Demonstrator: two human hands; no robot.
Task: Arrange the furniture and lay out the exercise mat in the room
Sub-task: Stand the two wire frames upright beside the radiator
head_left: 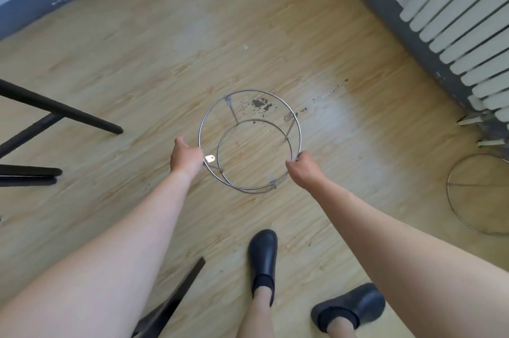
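A round frame of thin silver wire (249,92) stands in front of me on the wooden floor: a large upper ring joined by short struts to a smaller lower ring. My left hand (185,156) grips the upper ring on its left side. My right hand (303,169) grips the same ring on its right side. The floor shows through the open frame. No exercise mat is in view.
Black furniture legs (63,111) reach in from the left, and another black leg (176,296) lies at the bottom. A second wire ring frame (451,200) stands at the right edge. A white radiator (462,18) lines the right wall. My black shoes (262,257) are below.
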